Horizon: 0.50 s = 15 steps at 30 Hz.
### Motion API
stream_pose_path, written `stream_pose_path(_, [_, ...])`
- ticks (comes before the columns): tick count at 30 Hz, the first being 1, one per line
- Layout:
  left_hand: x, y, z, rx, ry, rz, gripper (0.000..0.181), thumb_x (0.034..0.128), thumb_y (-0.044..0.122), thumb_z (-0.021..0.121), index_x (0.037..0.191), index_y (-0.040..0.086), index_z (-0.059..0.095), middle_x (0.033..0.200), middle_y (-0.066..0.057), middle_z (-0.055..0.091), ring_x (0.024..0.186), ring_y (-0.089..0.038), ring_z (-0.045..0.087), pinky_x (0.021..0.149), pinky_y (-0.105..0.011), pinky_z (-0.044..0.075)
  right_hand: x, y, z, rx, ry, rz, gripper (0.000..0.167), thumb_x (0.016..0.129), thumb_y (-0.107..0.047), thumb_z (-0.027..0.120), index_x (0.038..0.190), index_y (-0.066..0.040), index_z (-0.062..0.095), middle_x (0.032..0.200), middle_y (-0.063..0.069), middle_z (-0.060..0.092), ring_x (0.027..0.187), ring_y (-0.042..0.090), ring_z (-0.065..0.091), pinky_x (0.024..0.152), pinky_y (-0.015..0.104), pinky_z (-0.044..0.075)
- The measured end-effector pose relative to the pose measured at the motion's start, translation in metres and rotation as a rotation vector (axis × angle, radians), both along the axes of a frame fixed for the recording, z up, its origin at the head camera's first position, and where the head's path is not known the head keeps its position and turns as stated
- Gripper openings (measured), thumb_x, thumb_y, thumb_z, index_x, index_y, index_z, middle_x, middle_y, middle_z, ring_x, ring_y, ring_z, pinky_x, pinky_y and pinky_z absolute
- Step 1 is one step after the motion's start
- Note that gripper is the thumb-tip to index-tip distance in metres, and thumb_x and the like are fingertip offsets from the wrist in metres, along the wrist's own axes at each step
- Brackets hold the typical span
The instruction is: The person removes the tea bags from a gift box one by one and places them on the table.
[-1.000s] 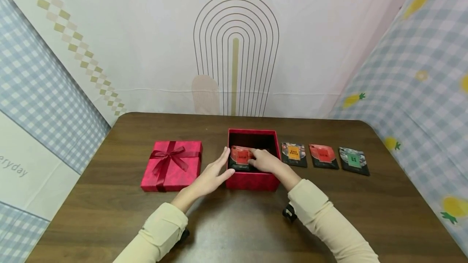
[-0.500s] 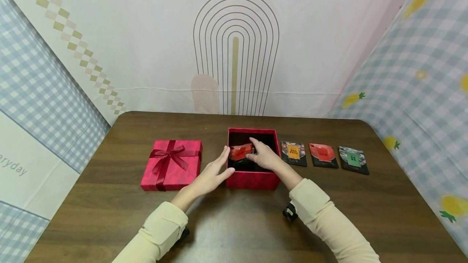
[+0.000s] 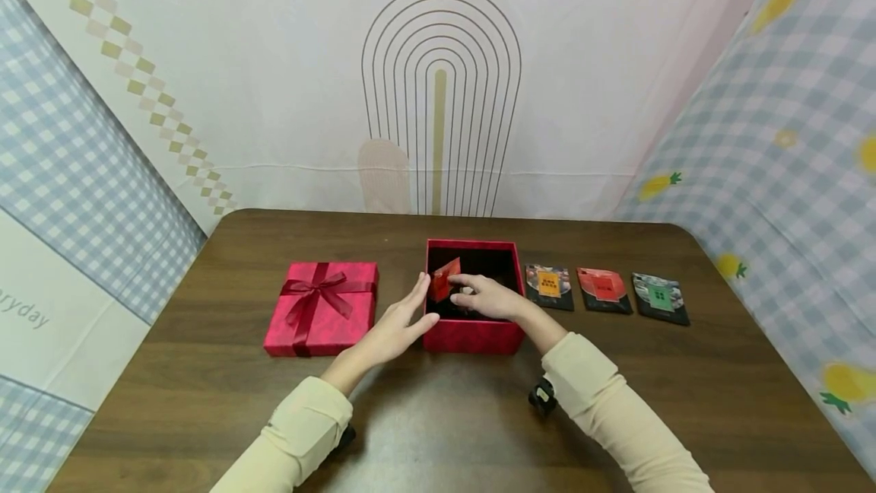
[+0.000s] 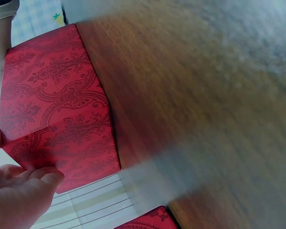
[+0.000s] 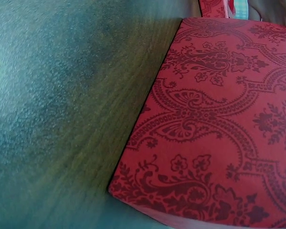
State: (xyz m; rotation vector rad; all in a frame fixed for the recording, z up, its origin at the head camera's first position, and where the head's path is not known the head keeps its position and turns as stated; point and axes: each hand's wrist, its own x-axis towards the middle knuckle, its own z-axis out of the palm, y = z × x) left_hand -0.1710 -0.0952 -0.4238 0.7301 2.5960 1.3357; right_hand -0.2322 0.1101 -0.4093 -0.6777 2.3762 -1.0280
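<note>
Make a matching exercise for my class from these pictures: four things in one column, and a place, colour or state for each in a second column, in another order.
Column 1
1. Gift-box lid
2. Red packet inside the gift box
3. Rightmost packet on the table
4. Left hand

Column 2
A. Touches the box's left side
B. Carries a green label
C. Topped with a ribbon bow
D. Tilted, at the fingers of the right hand

Right pairs: 1-C, 2-D, 3-B, 4-A

A red, dark-patterned box [image 5: 205, 124] stands on the table [image 5: 100, 95].
</note>
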Motion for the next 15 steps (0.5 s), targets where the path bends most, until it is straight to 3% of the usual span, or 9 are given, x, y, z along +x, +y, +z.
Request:
stream_pose_path(5, [0.0,0.0,-0.001,-0.003,0.002,0.001,0.065,0.0951,0.023,0.049,0.144,-0.002,0.014,0.151,-0.015,0.009,0.136,-0.028,0.02,0.108,-0.044,0.02,0.001,0.0,0.001,-0.027,-0.026,0.014,0.049,0.097,-0.018,0.043,0.139,0.004,0.032,0.132,0.023,0.046,0.095,0.025,0.062,0.09,0.043,0.045])
stream_pose_path(9, [0.0,0.0,0.0,-0.009,0.01,0.002,0.064,0.0948,0.021,0.049,0.144,-0.002,0.015,0.151,-0.015,0.01,0.136,-0.026,0.02,0.109,-0.042,0.02,-0.001,0.002,0.001,-0.084,0.033,-0.032,0.044,0.096,-0.015,0.045,0.135,0.005,0.039,0.118,0.023,0.057,0.087,0.023,0.064,0.082,0.038,0.049])
stream_pose_path(15, [0.0,0.0,0.001,-0.01,0.017,0.006,0.064,0.0947,0.022,0.049,0.144,-0.003,0.016,0.15,-0.016,0.011,0.135,-0.027,0.021,0.108,-0.043,0.021,0.003,0.009,0.012,-0.15,0.14,-0.093,0.041,0.095,-0.017,0.049,0.131,0.003,0.047,0.123,0.021,0.055,0.093,0.03,0.063,0.085,0.041,0.048])
